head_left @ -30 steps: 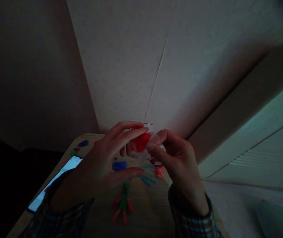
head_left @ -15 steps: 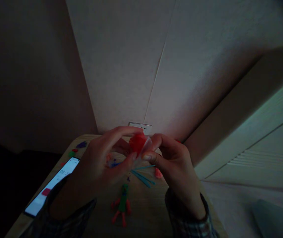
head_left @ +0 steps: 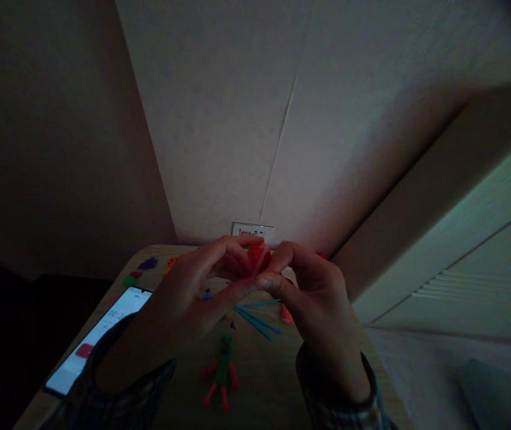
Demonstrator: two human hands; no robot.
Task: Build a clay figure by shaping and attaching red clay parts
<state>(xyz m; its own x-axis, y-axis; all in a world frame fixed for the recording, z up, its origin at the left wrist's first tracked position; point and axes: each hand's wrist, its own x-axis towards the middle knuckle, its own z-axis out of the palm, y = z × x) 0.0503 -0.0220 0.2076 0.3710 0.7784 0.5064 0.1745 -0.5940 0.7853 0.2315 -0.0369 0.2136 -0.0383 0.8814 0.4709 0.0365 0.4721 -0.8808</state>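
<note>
Between my hands, above the table, is a red lump (head_left: 256,255) that looks like modelling clay, with a pale translucent edge like plastic film on its right side. My left hand (head_left: 197,286) curls around the lump, thumb below and fingers above. The thumb and forefinger of my right hand (head_left: 316,292) pinch at its right edge, close to my left thumb tip. Below them lie thin blue modelling tools (head_left: 258,322). Nearer to me a small clay figure (head_left: 222,369) lies flat, with a green body and pinkish-red arms and legs. My fingers partly hide the lump.
A lit phone (head_left: 98,340) rests at the left of the wooden table (head_left: 264,382), partly under my left sleeve. Purple clay (head_left: 148,263) and green clay (head_left: 130,279) lie behind it. Pink clay (head_left: 286,313) sits by my right hand. The wall with a socket (head_left: 252,230) rises behind.
My left hand has shifted slightly right with the red lump, its fingertips now closer to my right hand. Less of the lump and film shows. My right hand has stayed nearly in place.
</note>
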